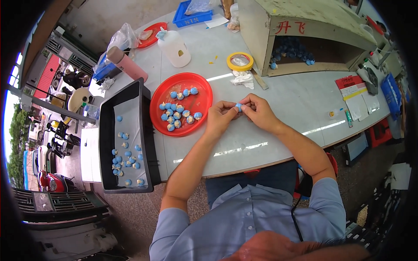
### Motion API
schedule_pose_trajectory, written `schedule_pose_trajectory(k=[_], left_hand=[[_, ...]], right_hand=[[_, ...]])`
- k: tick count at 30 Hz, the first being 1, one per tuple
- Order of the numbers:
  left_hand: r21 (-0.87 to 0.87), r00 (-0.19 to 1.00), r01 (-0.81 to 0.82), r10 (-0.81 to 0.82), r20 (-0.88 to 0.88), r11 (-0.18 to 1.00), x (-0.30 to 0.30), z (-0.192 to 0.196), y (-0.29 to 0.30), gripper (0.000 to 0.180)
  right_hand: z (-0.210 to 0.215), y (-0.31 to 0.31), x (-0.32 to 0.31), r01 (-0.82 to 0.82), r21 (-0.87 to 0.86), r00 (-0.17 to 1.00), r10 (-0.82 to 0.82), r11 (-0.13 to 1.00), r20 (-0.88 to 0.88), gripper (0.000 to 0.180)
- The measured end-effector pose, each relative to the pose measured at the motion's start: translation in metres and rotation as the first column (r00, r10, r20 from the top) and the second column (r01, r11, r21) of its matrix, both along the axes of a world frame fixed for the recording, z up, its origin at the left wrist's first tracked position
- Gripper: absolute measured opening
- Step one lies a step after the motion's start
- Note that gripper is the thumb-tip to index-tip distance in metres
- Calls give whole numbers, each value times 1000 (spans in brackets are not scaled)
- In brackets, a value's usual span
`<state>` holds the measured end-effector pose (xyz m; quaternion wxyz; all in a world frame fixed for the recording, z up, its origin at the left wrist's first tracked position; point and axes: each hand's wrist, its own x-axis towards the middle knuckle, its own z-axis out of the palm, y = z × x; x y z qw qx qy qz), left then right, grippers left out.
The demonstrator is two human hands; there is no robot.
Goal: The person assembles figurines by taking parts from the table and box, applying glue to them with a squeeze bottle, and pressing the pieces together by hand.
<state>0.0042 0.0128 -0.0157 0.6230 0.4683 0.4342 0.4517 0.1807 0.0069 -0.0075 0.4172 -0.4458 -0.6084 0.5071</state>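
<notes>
Over the table, just right of the red round tray (204,89), my two hands meet at a small blue ball-shaped piece (238,106). My left hand (221,115) pinches it from the left between thumb and fingers. From the other side my right hand (260,114) grips the same piece with its fingertips, which partly cover it. Similar blue pieces with cream-coloured parts (177,115) lie in the red tray, several in a group and a few in a row. More of them (128,153) are scattered in the black bin (152,148) at the left.
Behind the tray stand a white bottle (175,50) and a pink flask (126,63). A roll of yellow tape (240,61) lies near a wooden box (257,39) with blue pieces (291,50) inside. Papers (355,98) lie at the right; a blue bin (191,15) sits far back.
</notes>
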Motion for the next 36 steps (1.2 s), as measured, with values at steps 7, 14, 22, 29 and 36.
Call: schedule_pose_trajectory(k=[7,14,22,29,36], left_hand=[[-9,999,19,-19,43,1000,-3,0,0,22],[-11,999,38,-37,36,999,-2,-2,0,23],[36,999,43,-42,-28,998,-2,-7,0,19],[43,1000,14,-13,-29,999,-1,-6,1,20],[-1,994,-46,46,100,999,0,10,-5,27]], right_hand=[[3,1,1,-27,-106,999,22,994,-47,13],[6,1,5,-52,-147,998,47,988,-37,13],[1,0,7,-83,-94,997,82,992,-10,9],[-5,2,0,-49,-57,999,48,997,-19,8],[3,-4,-5,-46,-94,991,33,994,-128,17]])
